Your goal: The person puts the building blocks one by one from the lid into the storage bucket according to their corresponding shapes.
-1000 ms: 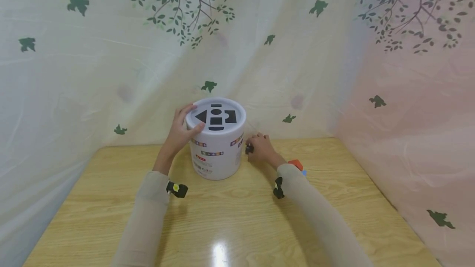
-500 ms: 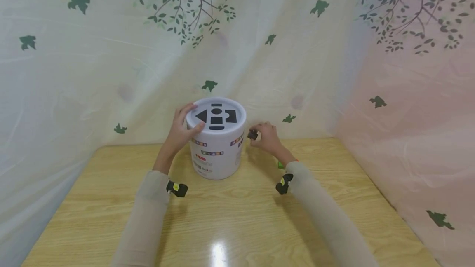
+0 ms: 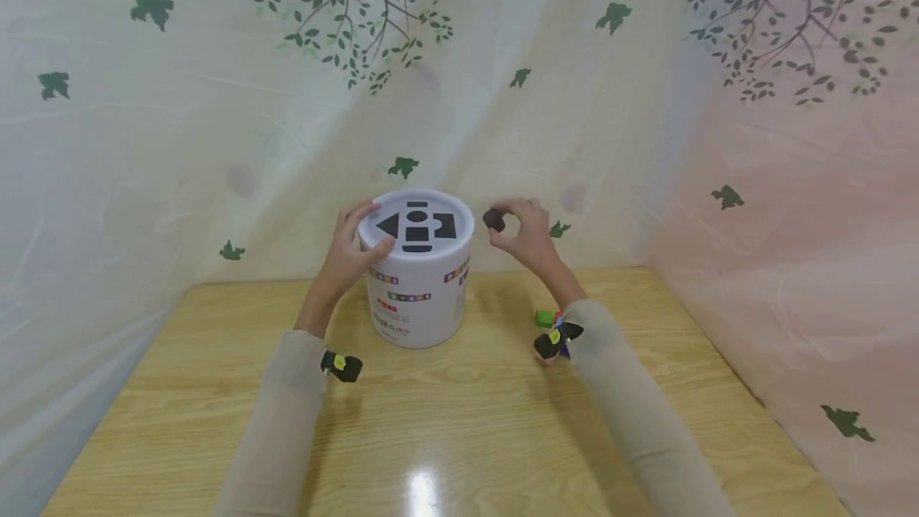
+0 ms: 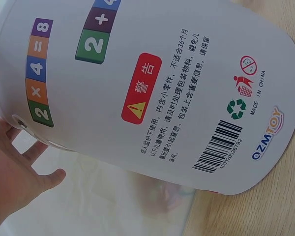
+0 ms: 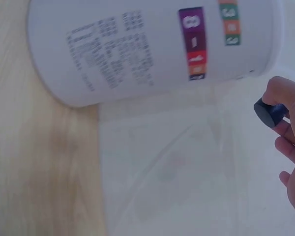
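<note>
A narrow air gap separates the dark, round-faced block in the right hand from the white cylindrical tub. The left hand bars the tub's left side; between the beige sleeves, the pale wooden table leaves room to pass.

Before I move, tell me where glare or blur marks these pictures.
Head view: a bright glare spot near the bottom edge on the glossy light-brown wooden table, with soft shadows there too; left wrist view: the print on the white cylindrical bucket is sharp; right wrist view: the bucket's fine print is smeared, unreadable, while the dark cylindrical block has a fairly clear outline.
</note>
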### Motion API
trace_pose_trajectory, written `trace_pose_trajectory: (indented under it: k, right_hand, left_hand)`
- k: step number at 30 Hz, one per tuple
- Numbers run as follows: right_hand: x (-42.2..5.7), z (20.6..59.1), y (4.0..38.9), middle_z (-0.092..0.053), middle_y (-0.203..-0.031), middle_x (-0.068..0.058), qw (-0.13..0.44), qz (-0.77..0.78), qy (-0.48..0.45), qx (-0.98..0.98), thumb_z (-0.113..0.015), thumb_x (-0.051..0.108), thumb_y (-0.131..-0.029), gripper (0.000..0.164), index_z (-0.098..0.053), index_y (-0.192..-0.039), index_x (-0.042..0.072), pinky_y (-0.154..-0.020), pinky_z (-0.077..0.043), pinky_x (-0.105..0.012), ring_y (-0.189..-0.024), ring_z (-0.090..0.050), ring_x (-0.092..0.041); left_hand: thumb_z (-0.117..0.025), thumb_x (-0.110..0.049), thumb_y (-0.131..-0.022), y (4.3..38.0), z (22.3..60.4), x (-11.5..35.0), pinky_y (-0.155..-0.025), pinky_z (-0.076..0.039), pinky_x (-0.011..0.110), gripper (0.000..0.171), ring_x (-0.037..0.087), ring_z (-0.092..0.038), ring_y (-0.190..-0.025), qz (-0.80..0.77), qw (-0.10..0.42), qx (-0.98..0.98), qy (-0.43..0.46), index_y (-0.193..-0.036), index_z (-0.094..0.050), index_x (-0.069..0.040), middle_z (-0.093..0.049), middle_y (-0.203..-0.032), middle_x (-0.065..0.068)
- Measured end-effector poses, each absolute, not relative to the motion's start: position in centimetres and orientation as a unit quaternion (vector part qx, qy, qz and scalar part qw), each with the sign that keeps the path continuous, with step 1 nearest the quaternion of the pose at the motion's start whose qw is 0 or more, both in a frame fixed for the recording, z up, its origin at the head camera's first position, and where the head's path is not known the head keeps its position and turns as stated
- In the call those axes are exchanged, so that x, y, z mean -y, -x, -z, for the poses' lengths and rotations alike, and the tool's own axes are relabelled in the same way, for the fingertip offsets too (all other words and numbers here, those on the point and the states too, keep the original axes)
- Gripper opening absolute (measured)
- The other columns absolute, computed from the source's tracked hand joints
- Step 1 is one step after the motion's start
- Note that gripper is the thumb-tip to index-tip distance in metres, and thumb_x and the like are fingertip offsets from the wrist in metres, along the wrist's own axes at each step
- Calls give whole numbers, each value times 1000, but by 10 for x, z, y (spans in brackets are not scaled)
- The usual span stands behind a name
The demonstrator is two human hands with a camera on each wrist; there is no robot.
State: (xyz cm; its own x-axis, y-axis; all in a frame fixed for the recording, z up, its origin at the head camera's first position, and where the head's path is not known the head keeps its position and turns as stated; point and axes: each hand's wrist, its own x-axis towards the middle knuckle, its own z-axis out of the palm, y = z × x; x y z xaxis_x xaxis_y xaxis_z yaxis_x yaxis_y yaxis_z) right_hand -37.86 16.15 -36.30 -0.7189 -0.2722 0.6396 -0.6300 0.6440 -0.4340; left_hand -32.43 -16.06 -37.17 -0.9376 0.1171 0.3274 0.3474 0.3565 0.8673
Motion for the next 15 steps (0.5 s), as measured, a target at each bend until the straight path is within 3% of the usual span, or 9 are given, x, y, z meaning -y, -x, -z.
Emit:
trace_pose_trajectory:
  k: [7,15]
  right_hand:
    - [-146,334,372,-71,-117,-15,295,-356,-265,846,-79,11,-85,40,-68,-123,3,-103,-39,-53,-111,-54,-33]
    - [-115,314,363,-68,-123,-14,245,-416,-255,838,-78,15,-90,42,-65,-129,4,-109,-41,-52,-117,-52,-29]
  left_hand:
    - [-70,-30,-94,330,379,163,-122,-31,61,76,35,-25,-152,547,117,816,149,-160,-33,-19,-18,-167,8]
    - [-69,-32,-94,327,378,163,-122,-32,61,75,36,-28,-150,546,116,817,144,-159,-34,-20,-19,-166,10]
